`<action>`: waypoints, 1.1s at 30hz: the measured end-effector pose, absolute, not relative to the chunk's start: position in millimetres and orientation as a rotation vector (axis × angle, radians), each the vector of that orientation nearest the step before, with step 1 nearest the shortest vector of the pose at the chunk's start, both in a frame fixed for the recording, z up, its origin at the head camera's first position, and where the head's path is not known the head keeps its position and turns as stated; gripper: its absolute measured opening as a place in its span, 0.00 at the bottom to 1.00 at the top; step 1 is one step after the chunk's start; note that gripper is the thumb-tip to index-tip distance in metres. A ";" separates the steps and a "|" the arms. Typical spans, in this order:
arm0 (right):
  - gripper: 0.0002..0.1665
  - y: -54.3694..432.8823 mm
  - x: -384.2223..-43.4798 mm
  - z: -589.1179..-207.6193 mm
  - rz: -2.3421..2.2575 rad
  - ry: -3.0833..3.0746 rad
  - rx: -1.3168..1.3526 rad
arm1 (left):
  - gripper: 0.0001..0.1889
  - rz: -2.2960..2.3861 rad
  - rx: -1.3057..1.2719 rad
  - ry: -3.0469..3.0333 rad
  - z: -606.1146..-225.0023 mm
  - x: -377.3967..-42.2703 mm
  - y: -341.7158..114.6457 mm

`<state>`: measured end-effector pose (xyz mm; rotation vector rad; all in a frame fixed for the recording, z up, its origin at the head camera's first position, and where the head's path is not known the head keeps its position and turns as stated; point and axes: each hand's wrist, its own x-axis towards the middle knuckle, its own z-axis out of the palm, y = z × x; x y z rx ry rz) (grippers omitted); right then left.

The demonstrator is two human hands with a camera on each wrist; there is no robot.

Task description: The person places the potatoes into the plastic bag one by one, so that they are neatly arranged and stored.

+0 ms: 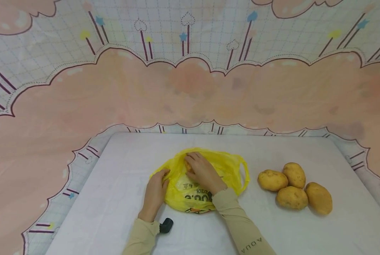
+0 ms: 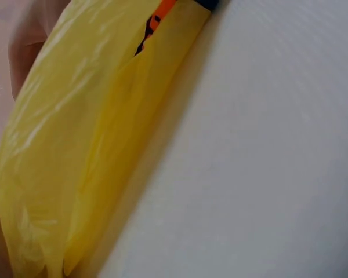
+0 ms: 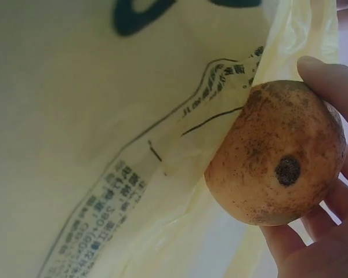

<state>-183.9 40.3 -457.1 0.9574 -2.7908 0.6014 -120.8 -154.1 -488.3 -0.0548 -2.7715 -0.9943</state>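
Observation:
A yellow plastic bag with dark printing lies on the white table, its mouth spread wide. My left hand grips the bag's left rim between thumb and fingers; in the left wrist view the yellow film covers part of that hand. Inside the mouth, my right hand holds a potato, mostly hidden under the fingers in the head view. The right wrist view shows this potato close up, brown with a dark round spot, fingers and thumb curled around it and thin bag film against its side.
Several potatoes sit in a cluster on the table, right of the bag. One bag handle loops out towards them. A small black device is at my left wrist. Patterned cloth hangs behind the table.

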 end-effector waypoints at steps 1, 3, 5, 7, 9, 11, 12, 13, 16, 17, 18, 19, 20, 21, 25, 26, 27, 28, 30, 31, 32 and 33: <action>0.30 40.0 -184.1 -457.6 0.602 -2.789 0.955 | 0.19 -0.993 -0.054 -2.774 -488.3 -120.9 -154.1; 0.30 39.6 -184.4 -458.2 0.595 -2.787 0.951 | 0.19 -0.989 -0.055 -2.777 -488.1 -121.1 -153.9; 0.30 39.5 -183.8 -457.9 0.600 -2.782 0.947 | 0.19 -0.983 -0.056 -2.777 -487.9 -121.0 -153.9; 0.30 39.7 -182.6 -456.8 0.611 -2.775 0.942 | 0.19 -0.978 -0.059 -2.774 -487.6 -120.8 -154.0; 0.30 39.6 -181.6 -455.5 0.626 -2.774 0.935 | 0.19 -0.977 -0.062 -2.770 -487.2 -120.4 -154.3; 0.30 39.6 -180.7 -454.4 0.634 -2.773 0.929 | 0.19 -0.977 -0.064 -2.768 -487.2 -120.3 -154.4; 0.29 39.6 -180.1 -453.7 0.634 -2.775 0.928 | 0.19 -0.979 -0.066 -2.767 -487.3 -120.2 -154.5; 0.29 39.8 -179.6 -453.1 0.633 -2.777 0.926 | 0.19 -0.982 -0.068 -2.766 -487.4 -120.3 -154.5; 0.29 40.3 -178.1 -450.8 0.615 -2.780 0.926 | 0.18 -0.986 -0.073 -2.764 -488.4 -120.8 -155.0; 0.29 40.5 -177.5 -449.7 0.614 -2.782 0.925 | 0.18 -0.987 -0.074 -2.764 -488.6 -121.1 -155.2; 0.28 40.9 -176.8 -448.4 0.617 -2.781 0.925 | 0.18 -0.986 -0.076 -2.762 -488.7 -121.2 -155.3; 0.28 41.7 -176.1 -447.4 0.622 -2.779 0.922 | 0.18 -0.985 -0.078 -2.761 -488.9 -121.4 -155.2; 0.27 42.5 -175.4 -446.4 0.627 -2.776 0.922 | 0.18 -0.983 -0.080 -2.761 -489.1 -121.5 -155.1; 0.27 43.3 -174.7 -445.3 0.633 -2.771 0.920 | 0.18 -0.983 -0.081 -2.759 -488.8 -121.6 -155.1; 0.25 46.6 -171.3 -441.4 0.648 -2.745 0.918 | 0.18 -0.976 -0.089 -2.756 -487.8 -121.1 -154.9; 0.25 47.3 -170.5 -440.6 0.646 -2.741 0.918 | 0.18 -0.975 -0.088 -2.756 -487.6 -120.9 -154.9; 0.25 48.0 -169.6 -439.8 0.643 -2.738 0.916 | 0.18 -0.975 -0.088 -2.756 -487.2 -120.6 -154.9; 0.26 48.7 -168.6 -438.9 0.643 -2.735 0.918 | 0.18 -0.974 -0.086 -2.758 -487.0 -120.4 -154.8; 0.26 50.4 -166.9 -437.2 0.647 -2.734 0.917 | 0.18 -0.979 -0.081 -2.760 -486.5 -120.1 -154.7; 0.26 51.2 -166.0 -436.4 0.645 -2.734 0.918 | 0.18 -0.980 -0.079 -2.761 -486.3 -120.0 -154.5; 0.26 52.2 -165.2 -435.8 0.645 -2.731 0.921 | 0.18 -0.980 -0.079 -2.763 -486.2 -119.9 -154.4; 0.26 53.4 -164.3 -435.1 0.643 -2.727 0.923 | 0.18 -0.982 -0.079 -2.763 -486.1 -119.8 -154.1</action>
